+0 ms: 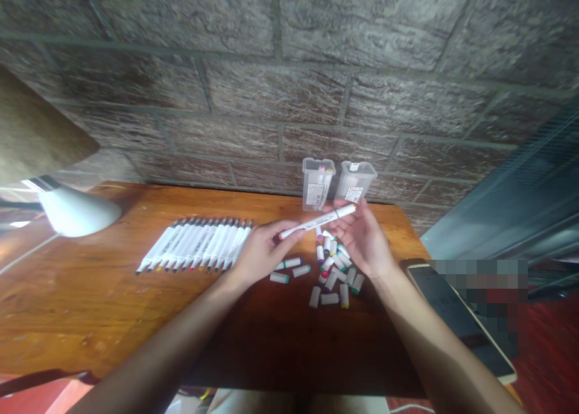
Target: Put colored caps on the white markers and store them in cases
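Observation:
A white marker [316, 222] with orange ends is held at a slant above the table. My left hand [266, 248] is closed on its lower left end, thumb and fingers pinching the barrel. At the upper right end is my right hand [364, 239], palm turned up, with curled fingers behind the marker and the thumb by its tip. Below the hands lie several loose marker caps [330, 298], white with coloured ends. To the left, a row of white markers [194, 245] lies side by side, dark tips towards the wall.
Two clear plastic boxes [312, 188] stand by the brick wall [307, 94]; the left one has a few markers inside. A lamp [81, 212] stands on the wooden table [108, 305] at left. At the right edge lies a dark tablet-like device [456, 317].

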A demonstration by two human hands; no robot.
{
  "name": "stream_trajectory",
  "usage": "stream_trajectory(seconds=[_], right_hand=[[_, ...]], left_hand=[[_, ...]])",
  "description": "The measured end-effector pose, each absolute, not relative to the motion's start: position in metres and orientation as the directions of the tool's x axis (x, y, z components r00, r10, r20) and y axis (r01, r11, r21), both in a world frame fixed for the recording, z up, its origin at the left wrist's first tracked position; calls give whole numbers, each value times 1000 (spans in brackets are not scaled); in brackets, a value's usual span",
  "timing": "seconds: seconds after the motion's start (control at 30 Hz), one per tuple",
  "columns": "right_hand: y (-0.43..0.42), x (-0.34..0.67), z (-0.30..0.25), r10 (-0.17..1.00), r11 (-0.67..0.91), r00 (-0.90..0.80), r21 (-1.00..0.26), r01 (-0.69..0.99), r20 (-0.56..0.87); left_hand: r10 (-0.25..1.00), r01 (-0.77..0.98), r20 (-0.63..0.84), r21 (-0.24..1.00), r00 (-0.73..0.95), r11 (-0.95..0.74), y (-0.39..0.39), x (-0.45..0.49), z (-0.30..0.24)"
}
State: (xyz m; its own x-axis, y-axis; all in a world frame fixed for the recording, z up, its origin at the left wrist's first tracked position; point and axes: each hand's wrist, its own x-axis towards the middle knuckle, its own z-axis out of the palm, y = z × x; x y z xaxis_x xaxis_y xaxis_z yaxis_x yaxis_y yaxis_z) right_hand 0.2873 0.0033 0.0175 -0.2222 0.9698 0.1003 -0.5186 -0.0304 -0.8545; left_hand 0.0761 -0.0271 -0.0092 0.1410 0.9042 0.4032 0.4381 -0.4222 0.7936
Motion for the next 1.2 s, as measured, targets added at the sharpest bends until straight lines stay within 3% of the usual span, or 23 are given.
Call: stream_trajectory(seconds=[0.4,0.77,1.0,1.2], right_hand=[[6,291,19,961,-110,-272,-831,-546,52],[-10,269,6,940,-40,-322,-898,-437,115],[0,281,18,970,-8,-202,-807,-591,139],[-3,294,35,963,-45,-229,-761,-648,138]], left_hand=[[895,368,444,828,27,-422,-27,75,-6],[874,345,451,803,181,-486,-32,81,-8],[881,412,435,780,186,-472,-32,80,-8],[888,417,427,785,171,-458,-31,79,-6]])
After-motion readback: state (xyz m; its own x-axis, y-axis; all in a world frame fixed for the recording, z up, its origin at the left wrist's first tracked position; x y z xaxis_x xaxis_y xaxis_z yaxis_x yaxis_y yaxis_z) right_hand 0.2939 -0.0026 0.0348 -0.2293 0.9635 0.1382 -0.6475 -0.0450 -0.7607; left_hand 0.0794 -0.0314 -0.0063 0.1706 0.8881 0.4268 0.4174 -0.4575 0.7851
